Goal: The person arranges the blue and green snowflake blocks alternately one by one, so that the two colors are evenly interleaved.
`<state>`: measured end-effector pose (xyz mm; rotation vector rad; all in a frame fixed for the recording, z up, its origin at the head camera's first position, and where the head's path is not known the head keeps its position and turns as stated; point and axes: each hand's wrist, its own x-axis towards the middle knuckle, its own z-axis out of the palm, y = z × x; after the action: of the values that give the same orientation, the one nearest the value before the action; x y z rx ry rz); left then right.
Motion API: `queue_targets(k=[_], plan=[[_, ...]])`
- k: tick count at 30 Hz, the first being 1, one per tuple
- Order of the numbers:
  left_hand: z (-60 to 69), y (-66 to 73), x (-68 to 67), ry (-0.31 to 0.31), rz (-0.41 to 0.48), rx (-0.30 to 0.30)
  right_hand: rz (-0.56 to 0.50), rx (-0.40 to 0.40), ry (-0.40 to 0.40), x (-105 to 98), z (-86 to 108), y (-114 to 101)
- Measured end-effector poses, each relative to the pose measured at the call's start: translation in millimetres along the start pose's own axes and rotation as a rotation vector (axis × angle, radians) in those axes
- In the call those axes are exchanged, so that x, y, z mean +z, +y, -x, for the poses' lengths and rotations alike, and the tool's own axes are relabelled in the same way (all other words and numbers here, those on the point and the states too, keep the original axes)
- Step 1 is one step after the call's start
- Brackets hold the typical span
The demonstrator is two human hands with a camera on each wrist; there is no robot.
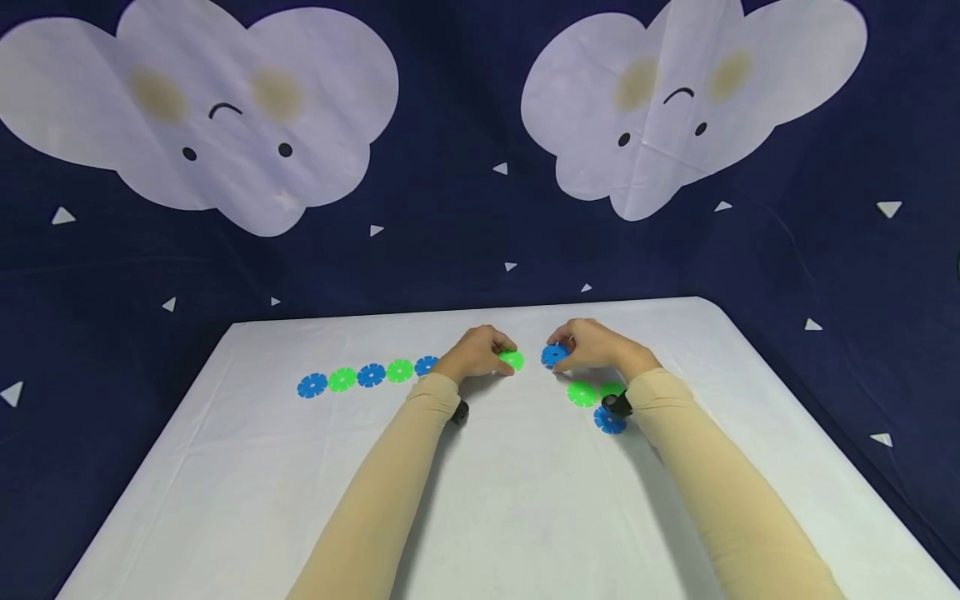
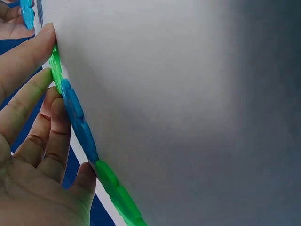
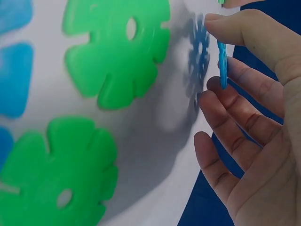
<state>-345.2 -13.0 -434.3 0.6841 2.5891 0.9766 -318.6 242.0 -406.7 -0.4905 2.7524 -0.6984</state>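
Observation:
My left hand [image 1: 474,352] pinches a green notched plastic disc [image 1: 513,360] between thumb and fingers, near the table's far side. In the left wrist view, a blue disc [image 2: 79,120] and another green disc [image 2: 117,193] follow it edge to edge, the blue one beside my fingers. My right hand [image 1: 597,343] holds a blue notched disc [image 1: 553,356] on edge, thumb on one side and fingers on the other. A shadow of that disc falls on the white surface in the right wrist view. A gap separates the two held discs.
A row of alternating blue and green discs [image 1: 342,380] runs left from my left hand, partly hidden by it. Below my right hand lie two loose green discs [image 1: 582,394] and some blue [image 1: 609,422], partly covered by the wrist camera. A dark cloud-print cloth [image 1: 450,208] hangs behind the white table [image 1: 510,500].

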Motion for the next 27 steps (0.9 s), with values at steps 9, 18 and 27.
queue_targets(k=[9,18,27], plan=[[-0.4,-1.5,0.7,0.000,0.005,0.010,0.010,-0.001,-0.050,5.2,-8.0,-7.4],[-2.0,-3.1,0.4,-0.008,0.007,0.012,0.011,-0.028,-0.076,7.8,-13.4,-17.2],[-1.0,-3.1,0.0,-0.009,0.002,0.016,0.005,-0.021,-0.078,10.0,-17.1,-20.0]])
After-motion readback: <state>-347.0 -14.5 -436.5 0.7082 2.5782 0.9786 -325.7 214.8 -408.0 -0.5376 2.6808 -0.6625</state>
